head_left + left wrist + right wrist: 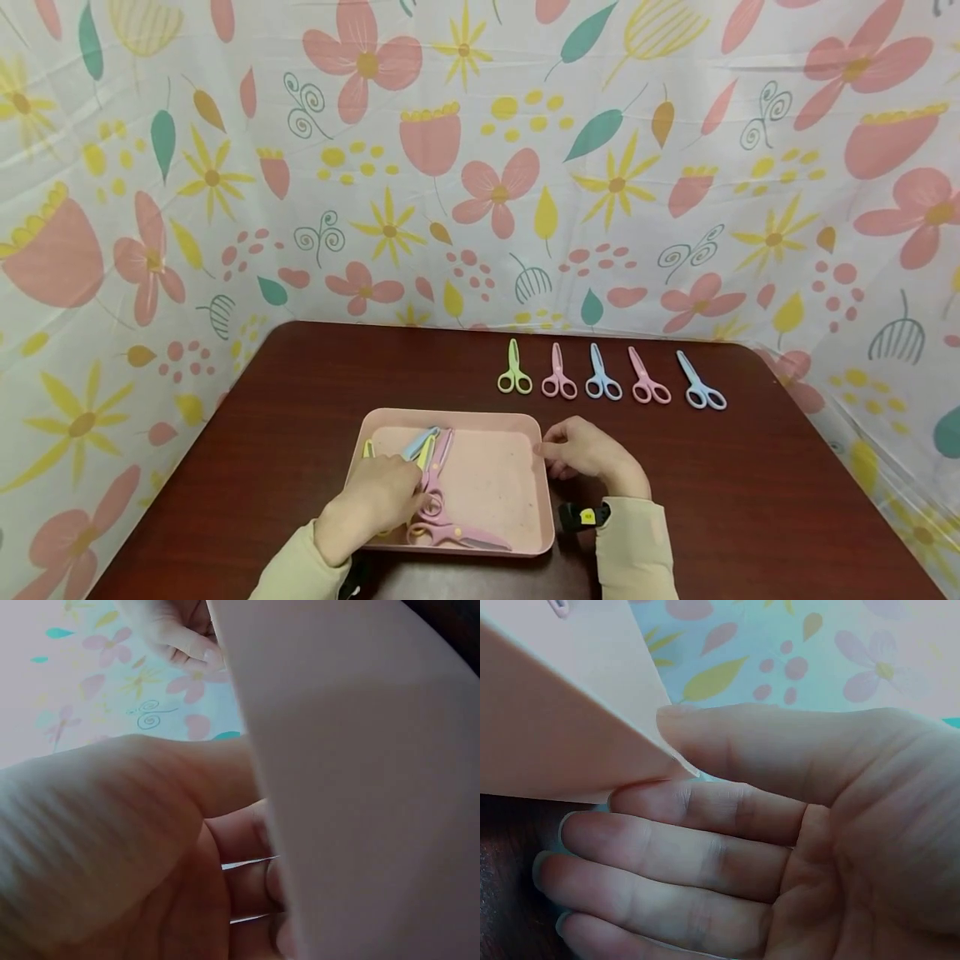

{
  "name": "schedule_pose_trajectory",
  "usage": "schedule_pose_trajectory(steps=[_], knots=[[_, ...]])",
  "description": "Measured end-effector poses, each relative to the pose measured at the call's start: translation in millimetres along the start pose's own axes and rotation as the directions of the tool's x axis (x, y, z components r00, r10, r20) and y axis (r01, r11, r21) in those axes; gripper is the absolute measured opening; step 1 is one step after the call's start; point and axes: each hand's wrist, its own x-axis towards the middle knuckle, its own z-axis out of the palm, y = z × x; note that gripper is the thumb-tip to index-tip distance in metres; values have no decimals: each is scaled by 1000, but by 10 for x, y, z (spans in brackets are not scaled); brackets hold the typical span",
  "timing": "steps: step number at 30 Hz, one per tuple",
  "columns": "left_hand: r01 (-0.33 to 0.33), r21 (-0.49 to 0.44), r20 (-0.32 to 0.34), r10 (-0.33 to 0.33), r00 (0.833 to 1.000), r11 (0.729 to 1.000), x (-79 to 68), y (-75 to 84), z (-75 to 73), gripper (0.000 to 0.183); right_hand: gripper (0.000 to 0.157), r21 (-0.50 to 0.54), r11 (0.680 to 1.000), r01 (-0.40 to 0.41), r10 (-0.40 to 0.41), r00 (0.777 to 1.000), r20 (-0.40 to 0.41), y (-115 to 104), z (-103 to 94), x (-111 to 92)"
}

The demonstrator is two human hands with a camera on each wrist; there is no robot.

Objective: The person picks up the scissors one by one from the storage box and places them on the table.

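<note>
A shallow pink tray (pixel 495 492) lies on the table with several scissors in its left half. My left hand (pixel 381 493) reaches down over these scissors, fingers bent; the tray wall (pixel 360 780) covers its fingertips in the left wrist view, so what they hold is hidden. Beside it are pink scissors (pixel 442 458) pointing away, yellow scissors (pixel 426 452) and blue scissors (pixel 418 443). Another pink pair (pixel 465 534) lies sideways along the tray's front, its metal blade showing. My right hand (pixel 588 450) pinches the tray's right rim, thumb (pixel 727 739) on top and fingers (pixel 660 844) outside.
Along the table's back edge stands a spaced row of scissors: green (pixel 513 367), pink (pixel 557 371), blue (pixel 600 372), pink (pixel 647 377) and blue (pixel 700 381). Behind the dark brown table (pixel 750 500) hangs a flowered cloth (pixel 480 167).
</note>
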Motion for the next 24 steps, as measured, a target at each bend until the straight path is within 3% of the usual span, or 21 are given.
schedule_pose_trajectory(steps=[24], knots=[[-3,-68,-8,3,1000,998,-4,-34,-12,42,13,23,999,22,-22,1000,11,16,-2,-2]])
